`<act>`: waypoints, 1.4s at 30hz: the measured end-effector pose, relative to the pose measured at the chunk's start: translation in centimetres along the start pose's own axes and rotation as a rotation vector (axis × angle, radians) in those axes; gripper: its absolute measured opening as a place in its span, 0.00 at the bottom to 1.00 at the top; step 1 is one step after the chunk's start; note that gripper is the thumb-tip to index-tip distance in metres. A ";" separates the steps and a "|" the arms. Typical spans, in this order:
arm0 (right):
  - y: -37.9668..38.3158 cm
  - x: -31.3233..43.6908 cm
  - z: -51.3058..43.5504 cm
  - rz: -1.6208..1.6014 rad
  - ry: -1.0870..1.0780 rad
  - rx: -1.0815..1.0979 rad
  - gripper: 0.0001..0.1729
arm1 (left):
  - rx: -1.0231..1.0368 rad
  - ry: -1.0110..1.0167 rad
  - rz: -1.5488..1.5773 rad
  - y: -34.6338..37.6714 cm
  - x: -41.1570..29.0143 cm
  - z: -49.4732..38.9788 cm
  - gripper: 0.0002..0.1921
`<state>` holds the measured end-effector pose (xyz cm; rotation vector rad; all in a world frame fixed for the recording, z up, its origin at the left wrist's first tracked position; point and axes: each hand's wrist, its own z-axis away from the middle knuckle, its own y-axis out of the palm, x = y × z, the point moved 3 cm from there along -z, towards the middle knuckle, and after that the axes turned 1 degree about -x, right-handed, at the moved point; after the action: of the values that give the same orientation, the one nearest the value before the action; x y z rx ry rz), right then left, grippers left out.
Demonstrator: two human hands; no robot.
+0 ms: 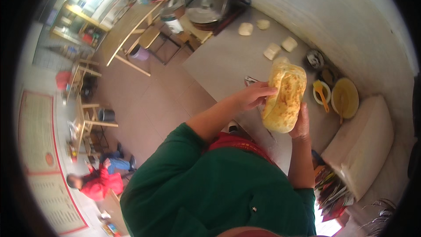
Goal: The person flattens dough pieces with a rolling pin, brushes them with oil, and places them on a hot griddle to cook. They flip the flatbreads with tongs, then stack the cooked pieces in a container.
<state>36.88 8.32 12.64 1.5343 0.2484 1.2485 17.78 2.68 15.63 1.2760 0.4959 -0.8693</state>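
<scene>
A browned oblong flatbread (285, 98) is held up over the work counter (227, 59). My left hand (258, 94) grips its left edge, fingertips on its upper face. At its lower right side, my right hand (301, 123) supports it, thumb along the edge and the other fingers hidden beneath. Behind the bread, several pale dough pieces (272, 51) lie on the counter. To the right, a small bowl (316, 97) of dark liquid has an orange brush (320, 92) across it, beside a larger bowl (346, 97) of yellowish contents with a thin handle in it.
A large metal pot (206, 6) with a glass lid stands beyond the counter. The wall (329, 13) runs along the right. A dark bowl (314, 59) and a pale box-like block (360, 144) are near it. Wooden tables (131, 26) stand left; a person in red (102, 182) sits lower left.
</scene>
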 end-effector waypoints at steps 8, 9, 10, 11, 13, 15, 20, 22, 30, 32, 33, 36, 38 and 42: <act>12.9 -9.9 -11.1 0.038 0.274 0.299 0.37 | -0.073 0.342 0.309 -9.9 -5.9 13.0 0.31; 14.7 -11.5 -12.6 0.050 0.297 0.316 0.37 | -0.155 0.348 0.297 -11.8 -6.6 14.7 0.32; 16.2 -13.0 -13.9 0.061 0.319 0.322 0.37 | -0.193 0.361 0.307 -13.5 -7.3 16.2 0.33; 17.9 -14.7 -15.1 0.030 0.345 0.369 0.37 | -0.182 0.387 0.326 -15.1 -8.0 17.6 0.33; 20.6 -18.2 -17.8 0.048 0.376 0.346 0.38 | -0.210 0.400 0.390 -18.5 -9.5 20.1 0.33; 23.3 -21.6 -20.3 0.045 0.424 0.360 0.39 | -0.207 0.421 0.400 -21.9 -11.7 23.0 0.33; 28.8 -27.9 -25.3 0.036 0.479 0.326 0.42 | -0.212 0.502 0.262 -28.6 -17.1 28.2 0.34; 30.0 -29.5 -27.2 0.026 0.498 0.297 0.43 | -0.228 0.481 0.219 -30.8 -18.8 28.7 0.35; 28.4 -31.0 -36.9 0.053 0.550 0.158 0.40 | -0.223 0.360 0.366 -39.5 -21.3 23.4 0.34; 27.5 -31.0 -39.1 0.044 0.585 0.162 0.38 | -0.250 0.307 0.350 -41.8 -21.5 21.4 0.33; 27.0 -30.9 -40.2 0.042 0.593 0.155 0.37 | -0.293 0.303 0.333 -42.9 -21.8 20.5 0.32; 24.9 -30.6 -43.3 0.103 0.572 0.078 0.35 | -0.356 0.210 0.290 -45.3 -22.4 17.7 0.32; 23.6 -30.5 -45.8 0.107 0.514 0.096 0.32 | -0.374 0.185 0.264 -47.2 -23.6 15.8 0.32; 19.7 -30.2 -51.0 0.254 0.451 -0.132 0.34 | -0.438 0.085 0.135 -51.2 -24.5 10.3 0.28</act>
<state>-24.97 9.47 4.26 1.1825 0.2606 1.7742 -38.72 -2.70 5.18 0.9325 0.6214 -0.5556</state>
